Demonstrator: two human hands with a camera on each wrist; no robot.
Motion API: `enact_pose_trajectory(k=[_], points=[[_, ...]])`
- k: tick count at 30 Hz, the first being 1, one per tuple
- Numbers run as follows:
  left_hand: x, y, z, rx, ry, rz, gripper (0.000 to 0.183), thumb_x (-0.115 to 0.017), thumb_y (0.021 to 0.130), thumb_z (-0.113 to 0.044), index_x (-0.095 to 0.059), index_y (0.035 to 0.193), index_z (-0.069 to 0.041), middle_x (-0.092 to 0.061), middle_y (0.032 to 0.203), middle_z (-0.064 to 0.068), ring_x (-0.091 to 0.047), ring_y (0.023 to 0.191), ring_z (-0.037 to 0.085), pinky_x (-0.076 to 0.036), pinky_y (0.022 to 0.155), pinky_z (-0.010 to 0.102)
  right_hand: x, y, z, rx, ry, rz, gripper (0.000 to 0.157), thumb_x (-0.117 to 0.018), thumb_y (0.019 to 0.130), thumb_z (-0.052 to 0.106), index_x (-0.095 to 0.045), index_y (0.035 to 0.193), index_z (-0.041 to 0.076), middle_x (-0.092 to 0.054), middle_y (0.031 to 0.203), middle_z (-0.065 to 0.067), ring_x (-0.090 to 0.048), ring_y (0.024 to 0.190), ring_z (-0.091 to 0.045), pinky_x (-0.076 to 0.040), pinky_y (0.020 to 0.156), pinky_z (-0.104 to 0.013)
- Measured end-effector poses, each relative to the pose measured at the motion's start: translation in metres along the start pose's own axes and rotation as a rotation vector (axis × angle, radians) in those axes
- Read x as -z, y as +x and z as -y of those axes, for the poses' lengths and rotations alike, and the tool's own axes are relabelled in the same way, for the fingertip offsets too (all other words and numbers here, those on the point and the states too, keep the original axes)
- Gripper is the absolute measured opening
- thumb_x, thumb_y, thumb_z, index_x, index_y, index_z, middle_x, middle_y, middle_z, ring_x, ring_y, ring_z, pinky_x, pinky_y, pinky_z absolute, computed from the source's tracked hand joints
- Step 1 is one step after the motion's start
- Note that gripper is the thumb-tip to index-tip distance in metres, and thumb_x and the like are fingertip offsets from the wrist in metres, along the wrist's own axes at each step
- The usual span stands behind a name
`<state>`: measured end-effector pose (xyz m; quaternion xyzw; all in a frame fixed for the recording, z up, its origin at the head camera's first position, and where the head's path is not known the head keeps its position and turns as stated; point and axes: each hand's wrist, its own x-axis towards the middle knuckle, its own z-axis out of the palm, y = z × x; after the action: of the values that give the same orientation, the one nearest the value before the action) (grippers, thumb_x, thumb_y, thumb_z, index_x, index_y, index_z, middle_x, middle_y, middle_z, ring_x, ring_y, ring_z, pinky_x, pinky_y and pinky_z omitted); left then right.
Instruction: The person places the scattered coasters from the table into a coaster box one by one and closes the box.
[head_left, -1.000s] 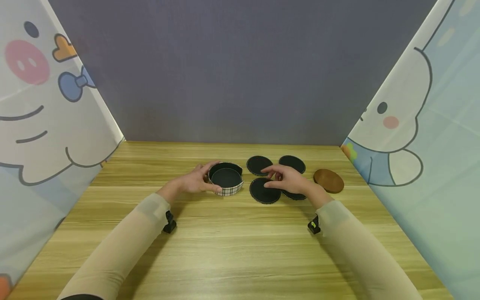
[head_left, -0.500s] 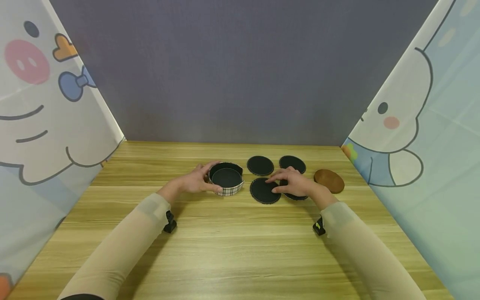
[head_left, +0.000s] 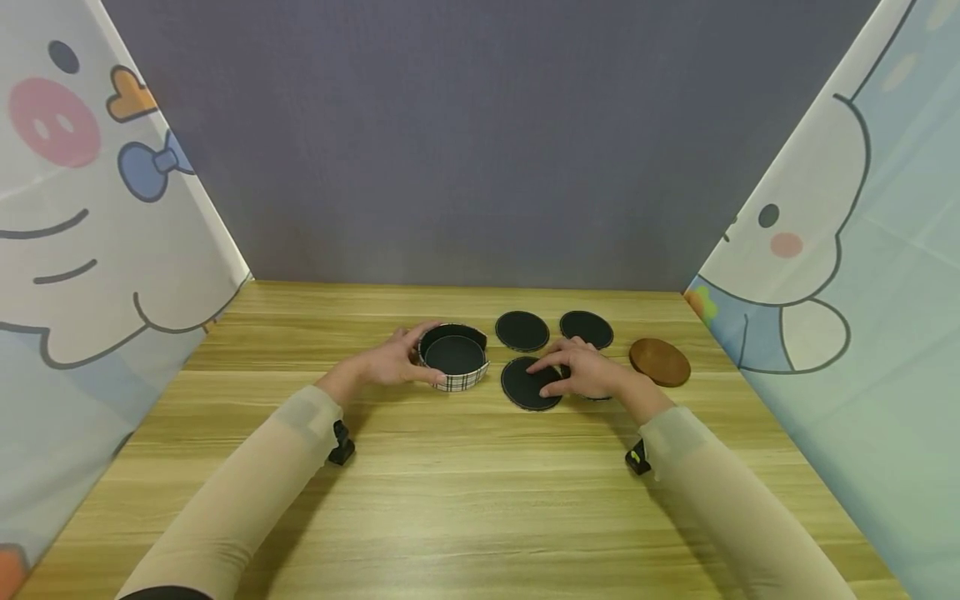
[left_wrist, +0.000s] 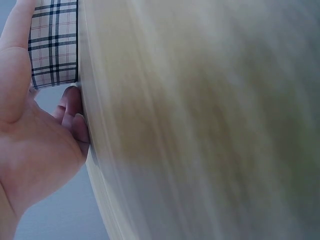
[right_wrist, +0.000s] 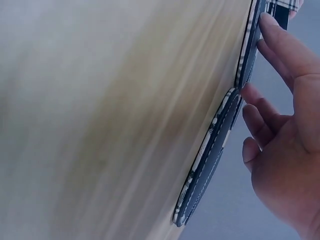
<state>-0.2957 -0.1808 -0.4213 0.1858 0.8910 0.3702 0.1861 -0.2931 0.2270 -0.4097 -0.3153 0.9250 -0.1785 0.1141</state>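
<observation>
My left hand (head_left: 386, 358) holds a round coaster holder (head_left: 454, 356), thumb along its front and fingers round its far side. The holder is black inside and has a plaid outer wall (left_wrist: 55, 42), cut by a gap on its right. My right hand (head_left: 592, 371) is over a black round coaster (head_left: 528, 390) with pale edging, its thumb and index fingertips right at the surface, fingers loosely bent. Beneath that hand lies another coaster (right_wrist: 207, 160), mostly hidden in the head view. Two more black coasters, one back left (head_left: 522, 331) and one back right (head_left: 587, 327), lie flat behind.
A brown round disc (head_left: 660, 362) lies to the right of the coasters. The wood-grain table (head_left: 480, 492) ends at a grey back panel (head_left: 472, 150), with cartoon-printed sheets on both sides.
My right hand drew back to the right, then came down with its fingertips over the front left coaster. The left hand and the holder stay in place.
</observation>
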Motion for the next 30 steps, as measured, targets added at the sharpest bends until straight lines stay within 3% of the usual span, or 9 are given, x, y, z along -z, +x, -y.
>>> enact_pose_trajectory(k=[5,10,14,20,26,30], points=[[0.000,0.002,0.000,-0.003,0.004,-0.003,0.116,-0.088,0.090,-0.059,-0.014,0.177,-0.036,-0.029,0.154,0.027,-0.055,0.127,0.037,-0.046,0.111,0.060,-0.002,-0.003,0.003,0.001,-0.024,-0.011,0.045,-0.087,0.094,0.046,-0.078,0.137,0.035,-0.060,0.141,-0.009,-0.047,0.123,-0.030,-0.033,0.100,-0.055],[0.000,0.002,0.001,0.001,0.004,-0.007,0.116,-0.088,0.090,-0.059,-0.014,0.177,-0.037,-0.030,0.152,0.026,-0.054,0.127,0.038,-0.046,0.111,0.060,-0.006,-0.007,0.004,-0.006,-0.033,-0.024,0.048,-0.088,0.092,0.050,-0.076,0.137,0.036,-0.062,0.134,-0.006,-0.050,0.129,-0.033,-0.034,0.108,-0.064],[0.000,0.002,0.001,0.005,0.004,-0.007,0.116,-0.087,0.090,-0.060,-0.014,0.177,-0.036,-0.031,0.152,0.026,-0.055,0.128,0.038,-0.047,0.111,0.060,-0.007,-0.010,0.005,-0.019,-0.039,-0.026,0.050,-0.088,0.091,0.052,-0.075,0.136,0.036,-0.063,0.122,-0.002,-0.052,0.121,-0.031,-0.033,0.107,-0.065],[0.000,0.000,-0.001,0.009,0.004,-0.007,0.116,-0.087,0.091,-0.059,-0.014,0.177,-0.035,-0.031,0.152,0.026,-0.055,0.127,0.037,-0.046,0.112,0.061,-0.008,-0.014,0.008,-0.025,-0.039,-0.026,0.052,-0.088,0.091,0.054,-0.072,0.137,0.035,-0.061,0.110,0.001,-0.055,0.126,-0.032,-0.029,0.114,-0.073],[0.000,0.001,0.000,0.008,-0.002,-0.003,0.116,-0.088,0.091,-0.059,-0.014,0.177,-0.036,-0.029,0.154,0.026,-0.056,0.130,0.038,-0.045,0.113,0.062,-0.008,-0.014,0.011,-0.034,-0.022,-0.012,0.052,-0.088,0.091,0.054,-0.071,0.136,0.034,-0.063,0.108,0.001,-0.056,0.129,-0.033,-0.020,0.122,-0.079],[0.000,0.001,0.000,0.012,-0.008,-0.001,0.116,-0.088,0.090,-0.059,-0.014,0.177,-0.037,-0.028,0.154,0.026,-0.055,0.131,0.039,-0.043,0.115,0.064,-0.007,-0.013,0.014,-0.028,-0.029,-0.002,0.054,-0.088,0.092,0.053,-0.071,0.139,0.032,-0.063,0.133,-0.007,-0.042,0.152,-0.047,-0.017,0.126,-0.079]])
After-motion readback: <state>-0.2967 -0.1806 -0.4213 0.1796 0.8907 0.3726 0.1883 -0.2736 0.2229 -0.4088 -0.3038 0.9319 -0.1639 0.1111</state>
